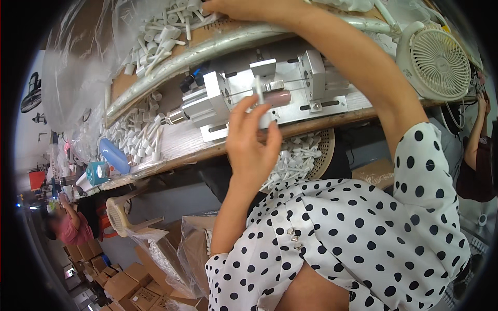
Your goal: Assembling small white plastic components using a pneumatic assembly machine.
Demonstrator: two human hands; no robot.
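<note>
1. Head view, hidden or unclear: the upper edge cuts off part of the right hand (236, 7), and its fingertips merge with the heap of white stemmed pieces (166, 36), so I cannot tell whether it grips one.
2. The white piece (266, 120) at the left hand (249, 150) is blurred and partly covered by fingers; its thin stem points upward.
3. The basket (327, 153) below the bench edge is partly hidden by the left hand and the dotted blouse (342, 223); more white pieces lie inside it.
4. The left hand is partly closed, its fingers bent and thumb opposed, pinching the white piece in front of the metal fixture (213, 93), near a pinkish cylinder (279, 98).
5. The right hand reaches over the fixture to the heap's right end, beyond the plastic-wrapped rail (207, 54).
</note>
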